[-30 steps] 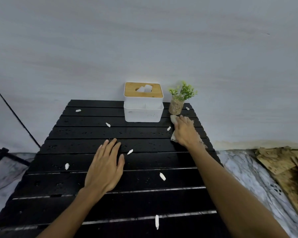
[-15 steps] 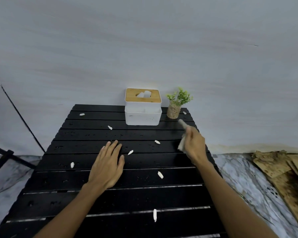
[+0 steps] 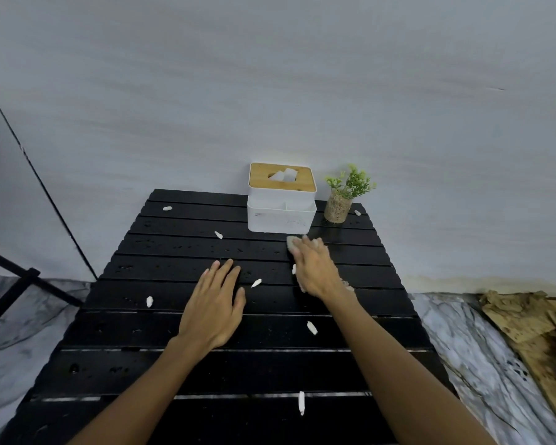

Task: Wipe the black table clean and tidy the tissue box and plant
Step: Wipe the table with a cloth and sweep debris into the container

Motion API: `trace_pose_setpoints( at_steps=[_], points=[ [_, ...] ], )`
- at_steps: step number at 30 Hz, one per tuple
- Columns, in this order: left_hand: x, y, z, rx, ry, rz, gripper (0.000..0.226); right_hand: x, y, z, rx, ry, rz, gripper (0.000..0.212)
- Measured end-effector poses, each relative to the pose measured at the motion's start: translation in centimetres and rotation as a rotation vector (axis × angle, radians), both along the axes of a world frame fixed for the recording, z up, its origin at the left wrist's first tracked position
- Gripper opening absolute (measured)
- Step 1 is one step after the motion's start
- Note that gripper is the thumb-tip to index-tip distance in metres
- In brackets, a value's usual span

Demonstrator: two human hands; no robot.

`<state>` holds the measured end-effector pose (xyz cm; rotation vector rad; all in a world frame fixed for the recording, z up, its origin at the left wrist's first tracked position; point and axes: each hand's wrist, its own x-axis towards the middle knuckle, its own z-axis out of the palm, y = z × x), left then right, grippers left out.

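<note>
**Inspector:** Head view. State of the grips?

**Assessor:** The right grip (image 3: 315, 271) lies palm down on a pale rag (image 3: 290, 242) and presses it to the black bench (image 3: 174, 374). The fingers are laid over the rag and I see no curl round it. The left grip (image 3: 214, 309) is released and flat on the slats, grasping nothing.

**Inspector:** Where are the task items?

**Assessor:** The tissue box (image 3: 281, 200) stands at the far edge, just beyond the right fingertips, with its long side running along the slats. The plant (image 3: 342, 197) stands upright just beside the box, on its right. The right grip is the nearer to both.

**Inspector:** Condition of the surface?

**Assessor:** White scraps (image 3: 312, 327) and droplets are scattered across it, and one scrap lies between the grips. In my judgement the wiping is far from complete. Strokes close to the box risk nudging it.
</note>
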<state>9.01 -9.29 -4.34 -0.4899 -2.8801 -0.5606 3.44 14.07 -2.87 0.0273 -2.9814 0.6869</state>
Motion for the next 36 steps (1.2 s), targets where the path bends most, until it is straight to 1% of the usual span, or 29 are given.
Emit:
trace_pose_setpoints(
  at_steps=[1, 3, 6, 7, 8, 9, 11, 13, 14, 16, 19, 22, 28, 32, 36],
  points=[
    [0.0, 0.0, 0.0, 0.001, -0.003, -0.002, 0.071, 0.4, -0.1, 0.1, -0.049, -0.03, 0.051, 0.043],
    [-0.1, -0.1, 0.0, 0.01, -0.012, -0.011, 0.074, 1.1, 0.2, -0.3, -0.111, 0.018, 0.104, 0.046],
    [-0.2, -0.4, 0.1, 0.015, -0.021, -0.024, 0.076, 2.3, 0.8, -0.8, 0.009, 0.126, 0.091, 0.053],
    [-0.3, -0.5, 0.1, 0.012, -0.017, -0.027, 0.076, 2.6, 0.9, -1.3, 0.053, 0.152, 0.099, 0.052],
    [-0.4, -0.6, 0.2, 0.008, -0.012, -0.029, 0.076, 2.8, 0.9, -1.5, 0.049, 0.176, 0.092, 0.048],
    [-0.5, -0.8, 0.2, 0.003, -0.007, -0.029, 0.076, 3.0, 0.8, -1.4, -0.011, 0.205, 0.063, 0.041],
    [-0.6, -1.1, 0.2, 0.0, -0.003, -0.027, 0.075, 3.1, 0.3, -0.6, -0.162, 0.328, -0.018, 0.028],
    [-0.6, -1.3, 0.2, -0.005, -0.007, -0.03, 0.074, 2.8, 0.3, 0.1, -0.25, 0.438, -0.116, 0.026],
    [-0.6, -1.3, 0.1, -0.005, -0.008, -0.031, 0.074, 2.4, 0.4, 0.2, -0.253, 0.458, -0.183, 0.026],
    [-0.6, -1.4, 0.1, 0.001, -0.007, -0.032, 0.072, 1.3, 0.5, -0.1, -0.196, 0.423, -0.299, 0.023],
    [-0.6, -1.4, 0.0, 0.003, -0.007, -0.034, 0.071, -0.3, -0.3, -1.0, -0.098, 0.289, -0.333, 0.021],
    [-0.6, -1.4, 0.0, 0.004, -0.005, -0.035, 0.072, -0.8, -1.5, -1.3, -0.082, 0.294, -0.229, 0.021],
    [-0.7, -1.4, 0.0, -0.001, 0.002, -0.039, 0.072, -1.0, -3.5, -0.9, -0.2, 0.275, -0.026, 0.023],
    [-0.7, -1.8, 0.1, -0.004, 0.0, -0.019, 0.073, -1.9, -5.1, -1.0, -0.219, 0.196, 0.088, 0.025],
    [-0.8, -2.3, 0.1, -0.014, -0.006, -0.003, 0.073, -2.4, -6.5, -0.2, -0.208, 0.098, 0.238, 0.033]
  ],
)
